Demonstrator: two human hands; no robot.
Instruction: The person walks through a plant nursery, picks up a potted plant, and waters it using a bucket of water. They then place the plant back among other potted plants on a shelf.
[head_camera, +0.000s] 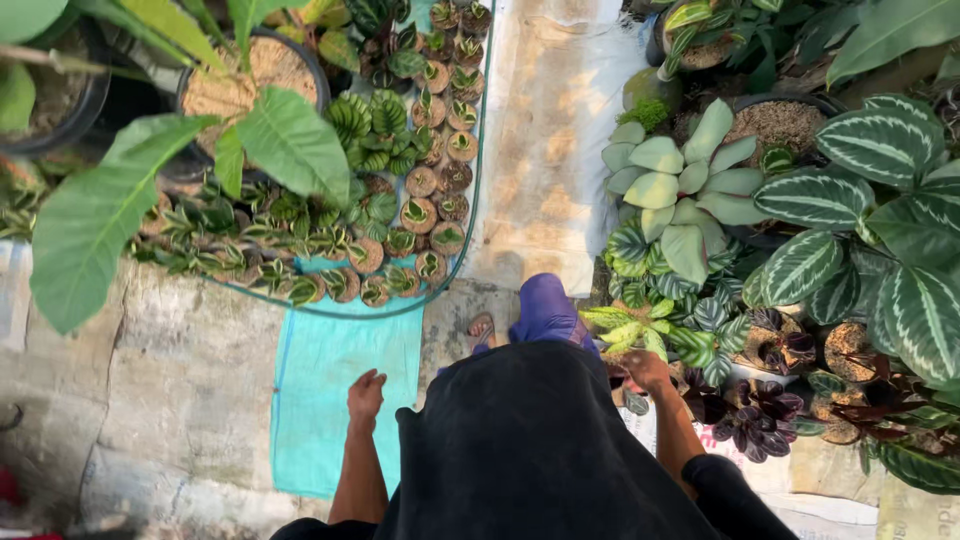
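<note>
**Walking the path between plant beds, both hands empty**

Standing on the concrete path (545, 150), head camera looking straight down over a black garment. One sandalled foot (482, 330) forward, purple trouser leg (548, 308) beside it.

Left hand (365, 392): hanging at the side, loosely curled, gripping nothing. It sits above the teal mesh sheet (340, 390), not touching it. Nearest plants are the small potted seedlings (420, 215) grouped on that sheet, well ahead of the hand.

Right hand (648, 372): low at the hip, fingers loosely curled; can't tell whether it brushes anything, but no pinch is visible. It's just beside a small yellow-green variegated plant (632, 330) and near the dark purple-leaved pots (755, 415).

Other items: big striped-leaf plant (880, 200) on the right, pale grey-green plant (675, 190) next to it, large green leaf (95, 215) overhanging on the left, black pot of husk fill (240, 85) at top left.

Judgement on doing this well:
- Keep feet on bare concrete; the sheet edge looks like a trip point.
- The right side is tight, so keep the right arm tucked to avoid clipping leaves.
- If reaching for a small pot, crouch first and grip the pot rim, not the foliage.
</note>
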